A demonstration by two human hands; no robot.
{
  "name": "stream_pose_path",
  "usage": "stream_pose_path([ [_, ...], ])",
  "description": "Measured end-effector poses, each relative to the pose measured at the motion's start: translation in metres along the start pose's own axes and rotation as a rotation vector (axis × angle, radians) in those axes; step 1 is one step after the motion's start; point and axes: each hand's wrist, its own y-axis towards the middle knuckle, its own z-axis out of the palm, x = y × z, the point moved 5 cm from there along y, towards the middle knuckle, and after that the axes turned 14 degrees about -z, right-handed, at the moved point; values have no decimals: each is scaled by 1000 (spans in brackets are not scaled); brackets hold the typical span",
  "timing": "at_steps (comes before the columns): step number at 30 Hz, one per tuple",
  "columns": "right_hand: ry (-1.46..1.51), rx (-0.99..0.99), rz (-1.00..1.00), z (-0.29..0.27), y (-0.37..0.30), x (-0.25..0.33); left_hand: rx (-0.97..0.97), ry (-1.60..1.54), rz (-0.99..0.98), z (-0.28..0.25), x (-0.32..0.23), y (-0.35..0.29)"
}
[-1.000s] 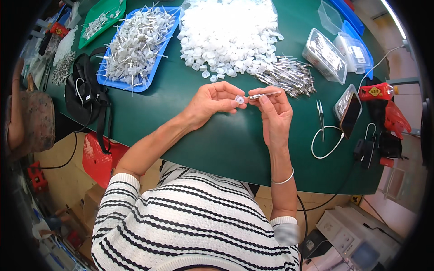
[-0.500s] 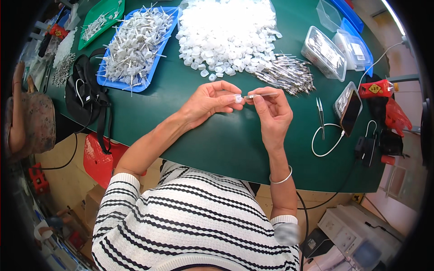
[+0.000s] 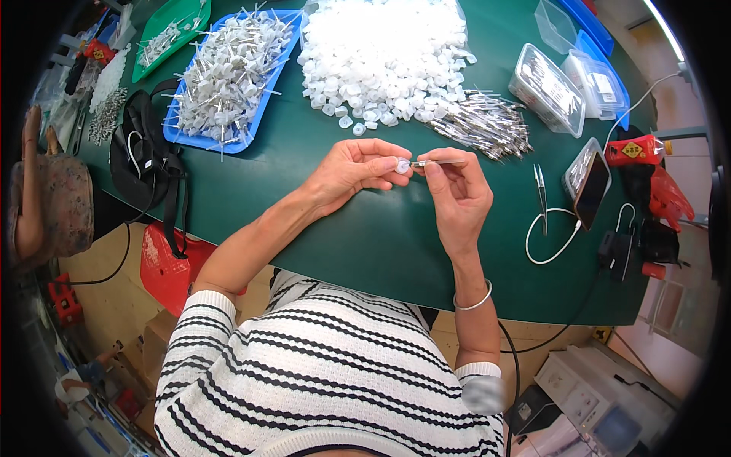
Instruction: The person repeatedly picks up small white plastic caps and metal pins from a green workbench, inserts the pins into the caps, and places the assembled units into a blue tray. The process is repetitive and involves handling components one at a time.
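My left hand is closed in a pinch on a small white plastic cap, whose round face shows between thumb and fingertips. From the other side, my right hand pinches a thin metal rod, held almost level. The rod's tip points at the cap and comes right up to it; whether it has entered the cap I cannot tell. Just beyond my hands lie a big heap of white plastic caps and a pile of metal rods.
A blue tray full of caps joined with rods stands at the left, a green tray behind it. On the right are a clear box of metal parts, tweezers, a phone and a white cable. A black bag lies at left.
The white cap has turned slightly in my left fingers, so more of its round face shows. Both hands stay almost in the same place, still pinching.
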Motion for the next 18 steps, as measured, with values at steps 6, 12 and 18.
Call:
stream_pose_path([
  [6,-37,13,3,1,0,0,-2,12,2,0,0,0],
  [12,-88,35,-21,1,1,4,-6,21,3,0,0,0],
  [18,-178,57,-69,2,3,10,-3,9,-1,-1,0,0],
])
